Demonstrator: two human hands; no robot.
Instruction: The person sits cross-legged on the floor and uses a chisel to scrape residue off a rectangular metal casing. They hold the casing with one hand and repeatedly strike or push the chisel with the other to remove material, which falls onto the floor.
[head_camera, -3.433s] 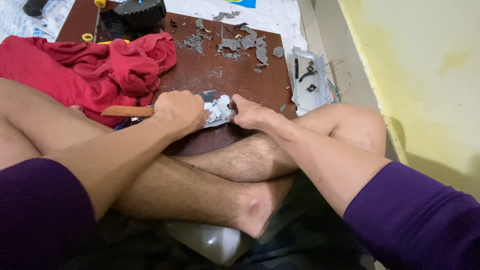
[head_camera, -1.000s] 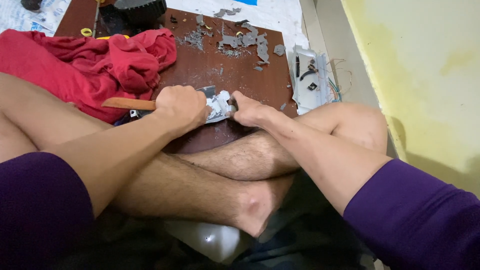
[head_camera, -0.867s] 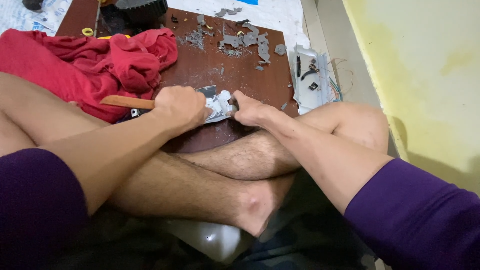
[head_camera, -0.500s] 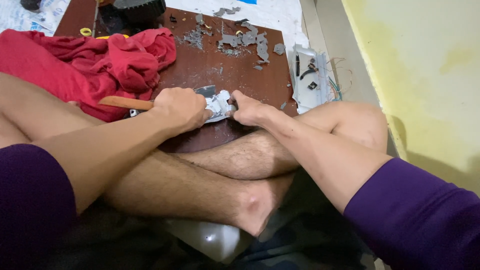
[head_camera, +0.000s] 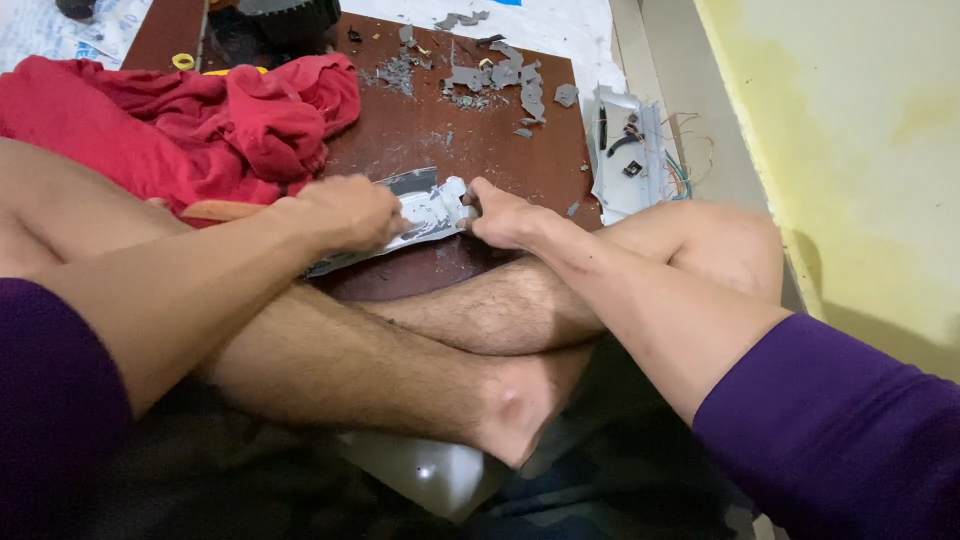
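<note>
Grey-white plastic panel (head_camera: 425, 215), flat and broken-edged, lying on the dark brown wooden board (head_camera: 440, 130) just above the crossed bare legs. Long axis running from lower left to upper right, the ragged right end pointing toward the right hand (head_camera: 500, 215). Left hand (head_camera: 345, 212) closed in a tight grip on the panel's left part, with a wooden handle (head_camera: 225, 210) sticking out behind it to the left. Right hand pinched shut on the panel's right edge, thumb and fingers touching it. Behind, a crumpled red cloth (head_camera: 180, 110) on the board's left part. Farther back, grey plastic fragments (head_camera: 490, 75) scattered. At the right edge, a white casing (head_camera: 625, 150) with loose wires.
</note>
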